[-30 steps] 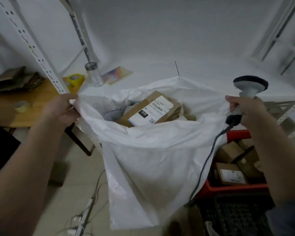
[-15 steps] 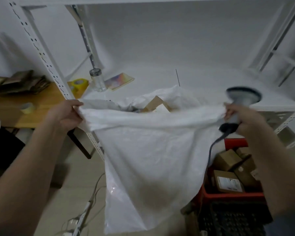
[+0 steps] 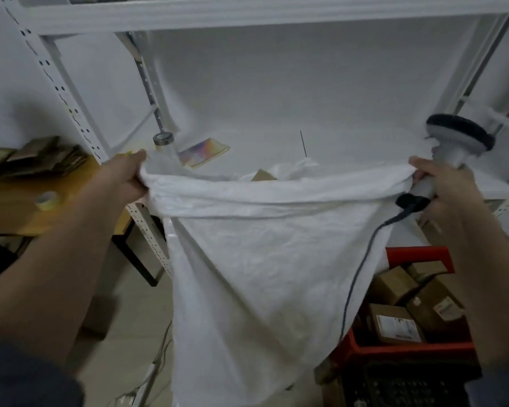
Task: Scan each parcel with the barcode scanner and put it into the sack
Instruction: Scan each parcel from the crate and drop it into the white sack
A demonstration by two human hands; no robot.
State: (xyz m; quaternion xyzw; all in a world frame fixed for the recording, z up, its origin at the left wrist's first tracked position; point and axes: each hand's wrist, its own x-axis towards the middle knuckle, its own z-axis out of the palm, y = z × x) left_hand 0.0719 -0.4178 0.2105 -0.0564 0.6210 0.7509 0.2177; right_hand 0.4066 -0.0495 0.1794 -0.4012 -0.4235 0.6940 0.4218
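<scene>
Both hands have pulled the top of the sack (image 3: 247, 259) up higher and tighter than a moment ago, so the mouth that was wide open is now a flat, stretched band, and the big labelled box that showed inside is hidden. Only a small brown corner of a parcel (image 3: 262, 175) peeks over the sack's top edge. The left hand (image 3: 124, 179) has its fingers curled tight round the sack's left top corner. The right hand (image 3: 444, 186) grips two things at once: the sack's right top corner and the handle of the barcode scanner (image 3: 459, 139). The scanner's round dark head sticks up above the right corner of the sack, and its dark cable (image 3: 362, 265) hangs down across the sack's right side. Below the sack's right side sits a red crate (image 3: 406, 348) with more brown boxes (image 3: 394, 321) in it, some with white labels. Under the crate is a black crate (image 3: 400, 386). Behind the sack is a white shelf (image 3: 276, 136), and on it, past the sack's left corner, stand a clear jar with a metal lid (image 3: 162, 138) and a small colourful card (image 3: 203, 152). To the left of the sack is a wooden table (image 3: 18, 201) with a roll of tape (image 3: 47, 199) and a pile of flat brown cardboard (image 3: 33, 160) on it. White cords (image 3: 156, 365) lie on the floor below the sack's left side.
</scene>
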